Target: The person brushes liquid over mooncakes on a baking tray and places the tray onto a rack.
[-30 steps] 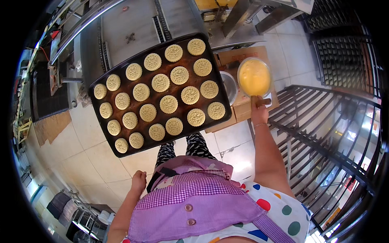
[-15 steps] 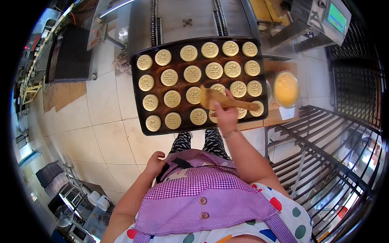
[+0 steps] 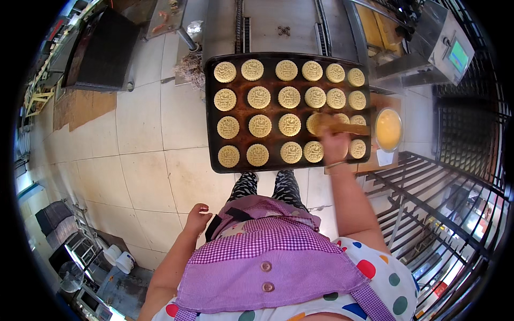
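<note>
My right hand (image 3: 335,145) is closed around a wooden-handled brush (image 3: 350,128), smeared by motion, over the right half of a dark baking tray (image 3: 274,111). Its bristle end is over a round stamped mooncake (image 3: 313,123) in the third row from the back; whether they touch, I cannot tell. Pale yellow mooncakes with pressed patterns cover the tray in rows; the hand and brush partly hide some at the lower right. Down by my purple checked apron (image 3: 267,249), my left hand (image 3: 198,218) holds nothing, its fingers loosely bent and apart.
A bowl of yellow liquid (image 3: 388,129) stands right of the tray, on a brown board (image 3: 375,101). Behind the tray is a metal machine bed (image 3: 284,21); a control box with a green screen (image 3: 458,56) is at far right. A black metal rack (image 3: 417,187) stands near right.
My view has shifted, so the tray appears farther right. The brush has moved right across the tray, from the third mooncake column towards the fourth. My left hand stays by the apron.
</note>
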The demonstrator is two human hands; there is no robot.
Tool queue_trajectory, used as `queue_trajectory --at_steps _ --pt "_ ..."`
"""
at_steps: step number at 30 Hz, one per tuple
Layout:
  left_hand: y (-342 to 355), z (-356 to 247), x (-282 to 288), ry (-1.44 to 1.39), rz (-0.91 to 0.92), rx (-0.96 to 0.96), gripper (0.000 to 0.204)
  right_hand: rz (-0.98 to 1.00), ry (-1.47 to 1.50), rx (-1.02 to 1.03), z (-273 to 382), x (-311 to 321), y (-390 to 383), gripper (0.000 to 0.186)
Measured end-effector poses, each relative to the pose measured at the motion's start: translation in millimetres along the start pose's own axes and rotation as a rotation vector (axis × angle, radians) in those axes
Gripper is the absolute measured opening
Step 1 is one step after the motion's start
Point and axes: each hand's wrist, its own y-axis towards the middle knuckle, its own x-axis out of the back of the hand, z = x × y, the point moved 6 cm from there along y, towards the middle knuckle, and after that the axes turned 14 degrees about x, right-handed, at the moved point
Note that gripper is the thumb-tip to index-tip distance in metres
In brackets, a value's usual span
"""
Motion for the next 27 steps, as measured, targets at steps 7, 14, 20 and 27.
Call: queue_trajectory --at_steps 7,14,20,27 --pt "5 -14 4 -0.002 0.041 -0.043 0.031 0.115 0.019 0.001 98 -137 -34 0.044" --pt "18 25 10 -0.069 0.075 0.014 0.031 -0.262 -0.495 0.066 -36 89 16 0.040" --pt "12 13 17 -0.049 0.041 0.008 0.032 0.129 -0.676 -0.001 37 -49 -57 0.026" --pt "15 -19 3 0.011 0.073 -0.082 0.032 0.165 0.090 0.126 80 -110 -128 0.034"
